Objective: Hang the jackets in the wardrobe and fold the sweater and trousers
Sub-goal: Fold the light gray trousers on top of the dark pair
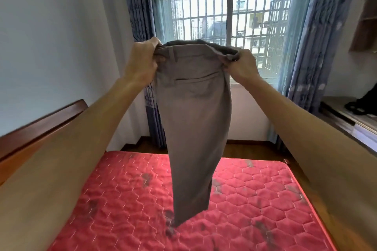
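Bright daylight pours in from the window [228,16] at twelve o'clock — its panes nearly blown out. The room is evenly lit, shadows soft. Wide-angle bending curves the edges, and the forearms at six o'clock smear — blurred.

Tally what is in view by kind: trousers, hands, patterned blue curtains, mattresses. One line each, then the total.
Trousers: 1
Hands: 2, left hand and right hand
Patterned blue curtains: 2, left curtain and right curtain
Mattress: 1
Total: 6
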